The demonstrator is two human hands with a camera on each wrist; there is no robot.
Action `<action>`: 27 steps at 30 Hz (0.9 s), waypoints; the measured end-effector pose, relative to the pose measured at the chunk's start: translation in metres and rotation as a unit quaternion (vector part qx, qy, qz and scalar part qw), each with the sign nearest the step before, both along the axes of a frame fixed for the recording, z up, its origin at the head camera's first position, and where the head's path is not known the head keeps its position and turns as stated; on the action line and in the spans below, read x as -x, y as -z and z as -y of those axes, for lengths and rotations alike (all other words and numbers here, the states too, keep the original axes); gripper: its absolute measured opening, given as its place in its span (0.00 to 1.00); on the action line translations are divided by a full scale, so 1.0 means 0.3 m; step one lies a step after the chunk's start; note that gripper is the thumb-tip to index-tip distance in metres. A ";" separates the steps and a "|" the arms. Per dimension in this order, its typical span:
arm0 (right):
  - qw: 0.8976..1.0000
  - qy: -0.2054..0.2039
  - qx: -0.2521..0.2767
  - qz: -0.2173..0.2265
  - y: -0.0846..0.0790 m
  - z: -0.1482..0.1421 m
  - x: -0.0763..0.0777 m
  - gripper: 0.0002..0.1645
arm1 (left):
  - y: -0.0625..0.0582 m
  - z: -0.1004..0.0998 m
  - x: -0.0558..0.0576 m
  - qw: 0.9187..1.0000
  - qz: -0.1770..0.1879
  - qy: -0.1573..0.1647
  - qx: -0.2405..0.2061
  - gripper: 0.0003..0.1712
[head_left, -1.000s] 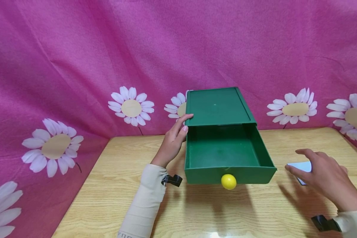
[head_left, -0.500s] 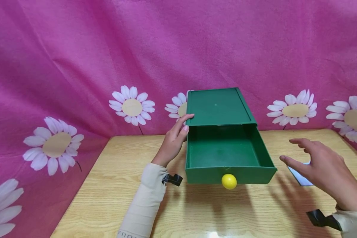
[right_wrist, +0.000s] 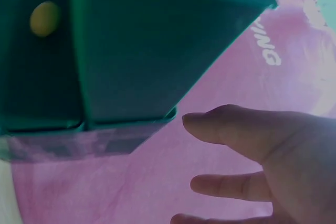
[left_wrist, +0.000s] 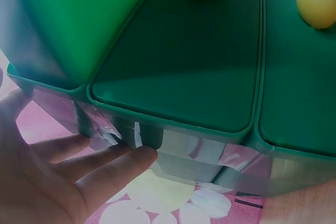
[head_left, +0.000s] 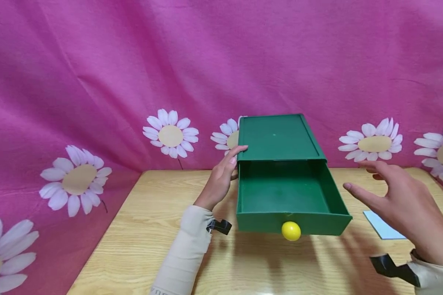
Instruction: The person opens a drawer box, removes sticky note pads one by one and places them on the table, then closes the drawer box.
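A green plastic drawer unit (head_left: pixel 280 137) stands on the table with its top drawer (head_left: pixel 258 224) pulled out, a round yellow knob (head_left: pixel 291 231) on the front. My left hand (head_left: pixel 218 180) rests against the unit's left side, a finger over the top edge. In the left wrist view its fingers (left_wrist: pixel 113 174) lie fairly straight along the side wall. My right hand (head_left: pixel 409 205) hovers to the right of the drawer, thumb and fingers spread, holding nothing. Below it a light blue flat square (head_left: pixel 382 225) lies on the table, partly hidden by the hand.
Lower drawers with yellow knobs (left_wrist: pixel 316 5) are closed, as the left wrist view shows. The wooden table (head_left: pixel 162 196) reaches back to a pink cloth (head_left: pixel 192 73) with white daisies. Both sleeves carry black wrist mounts (head_left: pixel 219 226).
My right hand has risen and drifted left toward the drawer, away from the light blue square, uncovering more of it. The left hand keeps its place on the unit. The head view has shifted slightly.
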State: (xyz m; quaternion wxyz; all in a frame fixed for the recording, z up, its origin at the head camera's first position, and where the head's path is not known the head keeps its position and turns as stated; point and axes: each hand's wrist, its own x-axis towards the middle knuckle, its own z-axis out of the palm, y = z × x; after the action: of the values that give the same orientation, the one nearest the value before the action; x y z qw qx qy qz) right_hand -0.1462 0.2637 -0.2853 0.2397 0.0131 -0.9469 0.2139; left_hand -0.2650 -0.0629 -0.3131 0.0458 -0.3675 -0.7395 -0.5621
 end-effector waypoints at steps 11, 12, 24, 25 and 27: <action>0.998 -0.005 -0.010 -0.067 -0.050 0.028 -0.047 0.35 | -0.026 0.000 -0.018 1.000 -0.019 -0.014 0.014 0.24; 0.998 0.001 -0.009 -0.065 -0.056 0.032 -0.050 0.36 | -0.032 0.000 -0.018 1.000 -0.022 -0.016 0.015 0.24; 0.990 -0.027 -0.002 -0.137 -0.100 0.096 -0.102 0.34 | -0.049 -0.001 -0.011 0.998 -0.035 -0.032 0.031 0.23; 0.988 -0.035 -0.002 -0.151 -0.102 0.104 -0.107 0.35 | -0.048 -0.001 -0.010 0.998 -0.037 -0.033 0.031 0.23; 0.982 -0.058 0.000 -0.177 -0.106 0.120 -0.117 0.35 | -0.046 -0.001 -0.008 0.998 -0.041 -0.036 0.030 0.23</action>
State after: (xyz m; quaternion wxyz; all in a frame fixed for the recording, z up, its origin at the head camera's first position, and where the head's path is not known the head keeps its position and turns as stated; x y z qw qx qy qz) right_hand -0.1112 0.2279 -0.2535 0.3907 0.1061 -0.8871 0.2218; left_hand -0.2626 -0.0626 -0.2994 0.0854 -0.3649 -0.7664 -0.5218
